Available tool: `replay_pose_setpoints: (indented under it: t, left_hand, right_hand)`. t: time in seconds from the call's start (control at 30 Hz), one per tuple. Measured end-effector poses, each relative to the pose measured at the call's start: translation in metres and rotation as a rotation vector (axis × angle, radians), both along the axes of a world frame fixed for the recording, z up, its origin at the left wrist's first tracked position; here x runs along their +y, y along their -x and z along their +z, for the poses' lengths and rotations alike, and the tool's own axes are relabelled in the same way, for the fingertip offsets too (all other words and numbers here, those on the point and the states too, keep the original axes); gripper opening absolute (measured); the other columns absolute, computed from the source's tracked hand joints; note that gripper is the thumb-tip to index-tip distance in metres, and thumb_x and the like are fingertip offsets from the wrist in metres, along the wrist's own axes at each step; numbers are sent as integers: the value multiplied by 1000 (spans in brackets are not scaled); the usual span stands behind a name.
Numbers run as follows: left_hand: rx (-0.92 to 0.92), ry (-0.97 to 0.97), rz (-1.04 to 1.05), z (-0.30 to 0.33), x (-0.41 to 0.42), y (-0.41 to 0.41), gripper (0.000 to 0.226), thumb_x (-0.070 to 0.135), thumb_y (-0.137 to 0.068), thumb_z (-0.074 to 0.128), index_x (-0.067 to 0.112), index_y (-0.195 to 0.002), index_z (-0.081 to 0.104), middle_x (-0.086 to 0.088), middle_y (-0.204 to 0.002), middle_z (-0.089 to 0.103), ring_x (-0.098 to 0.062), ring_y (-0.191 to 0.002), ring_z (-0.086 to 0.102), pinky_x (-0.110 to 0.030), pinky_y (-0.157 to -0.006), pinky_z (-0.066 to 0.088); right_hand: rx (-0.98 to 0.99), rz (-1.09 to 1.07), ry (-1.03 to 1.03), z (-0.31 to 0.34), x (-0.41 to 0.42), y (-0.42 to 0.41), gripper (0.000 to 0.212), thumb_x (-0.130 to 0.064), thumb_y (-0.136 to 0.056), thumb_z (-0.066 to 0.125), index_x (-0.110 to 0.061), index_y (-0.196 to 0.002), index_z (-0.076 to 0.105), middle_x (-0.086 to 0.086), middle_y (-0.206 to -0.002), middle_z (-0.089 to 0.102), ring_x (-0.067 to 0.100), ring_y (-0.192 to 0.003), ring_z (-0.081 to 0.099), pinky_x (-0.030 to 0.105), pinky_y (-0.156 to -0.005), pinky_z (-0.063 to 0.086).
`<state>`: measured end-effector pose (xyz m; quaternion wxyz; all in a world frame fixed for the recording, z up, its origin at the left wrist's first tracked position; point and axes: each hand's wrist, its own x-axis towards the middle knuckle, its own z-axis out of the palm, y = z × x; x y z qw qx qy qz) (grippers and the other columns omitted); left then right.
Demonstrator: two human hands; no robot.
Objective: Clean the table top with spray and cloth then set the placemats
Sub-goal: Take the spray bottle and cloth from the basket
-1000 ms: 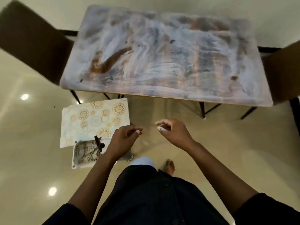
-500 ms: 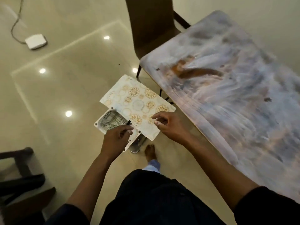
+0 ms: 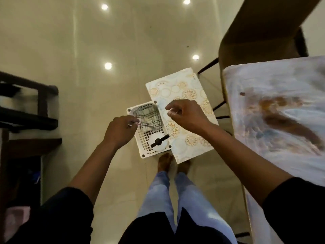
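A white perforated basket (image 3: 142, 150) sits on the floor just ahead of my feet. It holds a checked cloth (image 3: 151, 115) and a white spray bottle (image 3: 158, 144) with a black trigger. Patterned placemats (image 3: 184, 95) lie beside the basket, partly over its right edge. The stained, streaky table top (image 3: 281, 124) is at my right. My left hand (image 3: 119, 132) hovers over the basket's left edge, fingers pinched, overlapping the cloth in view; I cannot tell if it touches it. My right hand (image 3: 188, 115) hangs over the placemats with fingers curled in.
A brown chair (image 3: 260, 32) stands at the table's far end, its legs near the placemats. Dark wooden furniture (image 3: 29, 117) stands at the left. The glossy tiled floor (image 3: 109, 37) reflects ceiling lights.
My view has swung left and down from the table to the basket and placemats on the floor. Both hands stay pinched in front of me, now over the basket and mats.
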<state>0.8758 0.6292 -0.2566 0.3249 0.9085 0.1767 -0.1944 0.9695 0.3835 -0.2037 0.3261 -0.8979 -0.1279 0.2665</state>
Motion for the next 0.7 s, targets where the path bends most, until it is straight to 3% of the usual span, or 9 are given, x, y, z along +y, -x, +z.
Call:
replay_pose_setpoints:
  t: [0.13,0.3,0.43,0.57,0.7]
  left_hand:
    - [85,-60,16,-54,11,-2,22,27,-105,63,24,-116,82,-2,-122,79,-27,-108,73,-38,-87,52]
    - [117,-77,64,-112,9,-14,22,32,-103,66,28,-119,80,-3,-108,82,-30,-104,73,-35,-84,52]
    - [126,-87,72,-154,3,-29,33,29,-100,65,29,-132,76,-5,-112,81,-35,-111,71,-41,-91,55]
    - [90,-154,35,-183,-2,-40,39,25,-99,63,29,-136,72,-10,-124,77,-41,-111,70,-42,-87,54]
    - [33,-242,-20,-198,-2,-47,38,22,-98,61,29,-134,72,-13,-131,71,-43,-105,69,-42,-80,51]
  right_hand:
    - [26,195,96,-80,33,-32,19,-25,-92,66,-25,-109,75,-4,-101,76,15,-90,69,33,-83,54]
    - [68,357,209,-173,61,-39,24,-24,-90,61,-29,-110,72,1,-108,74,24,-95,69,33,-79,54]
    - [-48,435,219,-227,71,-36,24,-28,-91,65,-24,-114,70,7,-114,70,29,-104,64,33,-76,48]
    - [-186,502,210,-263,76,-32,17,-24,-92,64,-16,-105,70,7,-106,68,28,-104,60,30,-66,41]
    - [-232,524,223,-276,81,-34,19,-26,-90,66,-18,-107,71,6,-114,65,28,-116,56,40,-84,52]
